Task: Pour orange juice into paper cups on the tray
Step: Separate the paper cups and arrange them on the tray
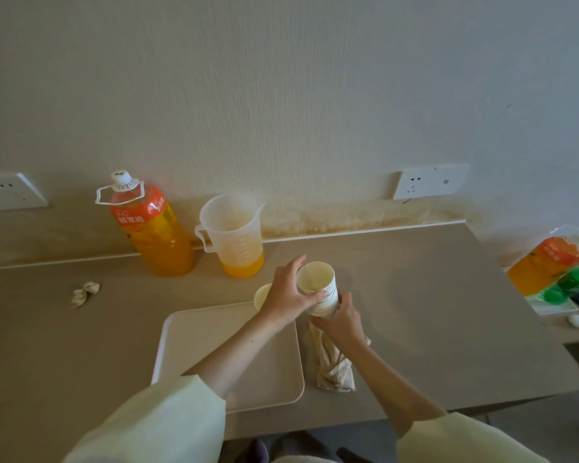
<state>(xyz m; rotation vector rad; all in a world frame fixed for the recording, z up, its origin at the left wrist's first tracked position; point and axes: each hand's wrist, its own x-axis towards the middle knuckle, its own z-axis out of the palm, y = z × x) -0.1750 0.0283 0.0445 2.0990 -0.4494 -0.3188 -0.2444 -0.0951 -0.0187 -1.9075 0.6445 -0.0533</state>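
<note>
A stack of white paper cups point(318, 285) is held tilted above the table, just past the tray's far right corner. My left hand point(286, 294) grips the top cup at its rim, thumb across the front. My right hand point(341, 320) holds the bottom of the stack from below. Another paper cup point(260, 295) stands at the beige tray's point(214, 329) far edge, half hidden behind my left hand. A capped orange juice bottle point(149, 228) stands at the back left. Beside it is a clear plastic jug point(236, 233) with a little juice at the bottom.
A crumpled beige cloth point(333, 365) lies right of the tray, under my right wrist. A crumpled tissue point(86, 292) lies on the left. A second juice bottle point(549, 262) and a green bottle point(572, 284) lie at the far right. Wall sockets point(430, 180) sit behind.
</note>
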